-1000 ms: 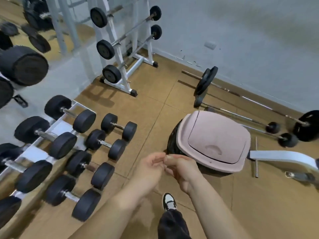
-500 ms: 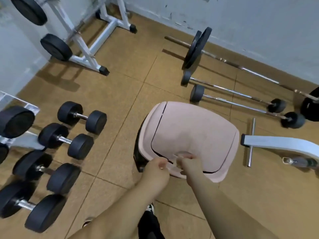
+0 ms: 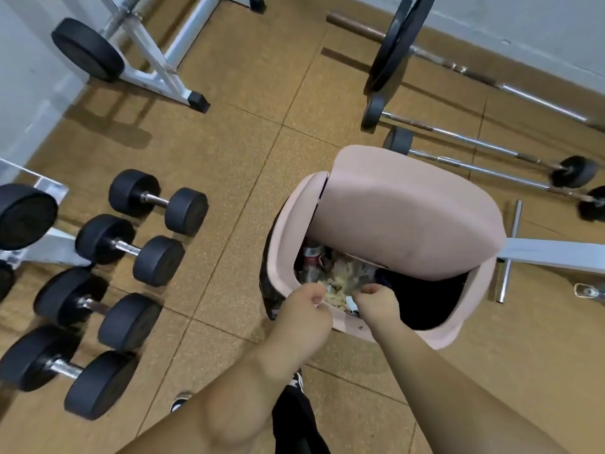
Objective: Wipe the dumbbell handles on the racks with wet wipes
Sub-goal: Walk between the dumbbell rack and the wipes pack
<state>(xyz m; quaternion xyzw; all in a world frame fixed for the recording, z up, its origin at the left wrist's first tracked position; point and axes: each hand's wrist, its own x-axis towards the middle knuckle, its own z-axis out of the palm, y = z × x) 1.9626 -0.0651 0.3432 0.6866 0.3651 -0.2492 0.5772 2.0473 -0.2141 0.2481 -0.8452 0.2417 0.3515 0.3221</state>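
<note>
Dumbbells (image 3: 156,200) left of open pink bin (image 3: 284,231); left hand (image 3: 304,303), right hand (image 3: 377,301) curled, grip unclear.

Cannot tell if fingers (image 3: 317,294) of left hand (image 3: 302,306) or right hand (image 3: 378,301) pinch anything. Hidden under tilted lid (image 3: 402,217): much of bin (image 3: 284,231) interior; trash (image 3: 340,276) blurred. Cut by left edge: rack (image 3: 49,245).

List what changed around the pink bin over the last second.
The bin lid has swung open, showing rubbish inside. The left hand and right hand moved from in front of the bin to over its near rim; whether they hold anything is unclear. The floor dumbbells and barbells stayed put.
</note>
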